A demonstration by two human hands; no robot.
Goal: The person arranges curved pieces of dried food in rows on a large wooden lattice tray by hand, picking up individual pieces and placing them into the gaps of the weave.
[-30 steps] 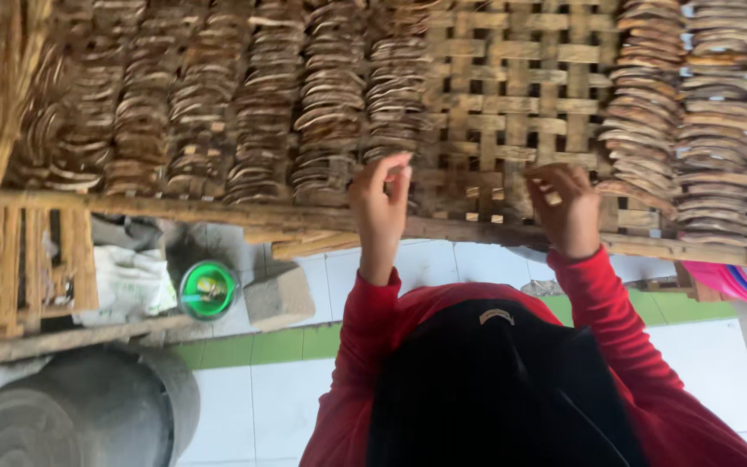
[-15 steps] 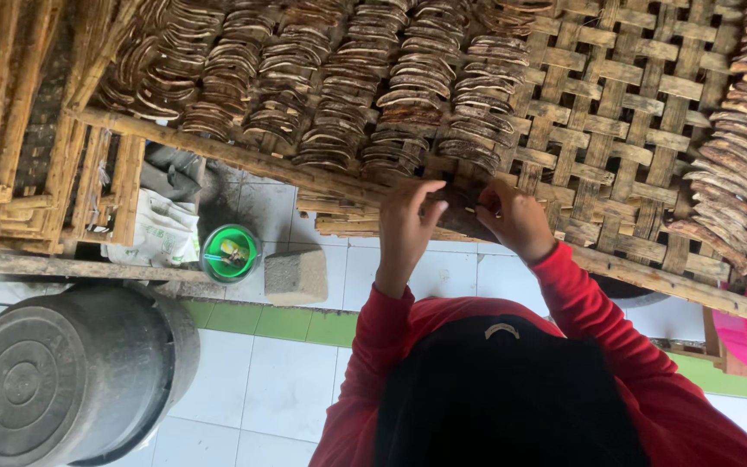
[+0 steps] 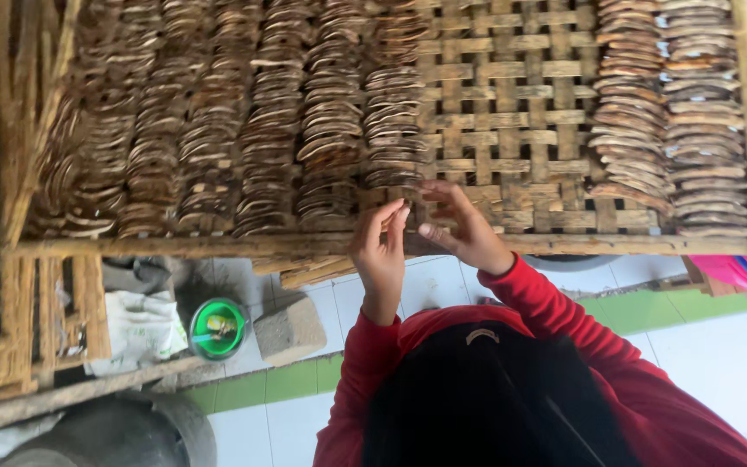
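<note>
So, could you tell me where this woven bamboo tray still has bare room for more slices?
The bare lattice of the woven bamboo tray lies between the brown overlapping slice rows and the two rows by its far edge. Both hands work at its lower edge.

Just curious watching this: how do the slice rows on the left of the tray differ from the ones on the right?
The left rows number about six, packed side by side; the right rows are only two. The left rows end at the hands, left hand and right hand; the right rows lie away from them, past bare weave on the tray. Both hold overlapping brownish slices.
</note>
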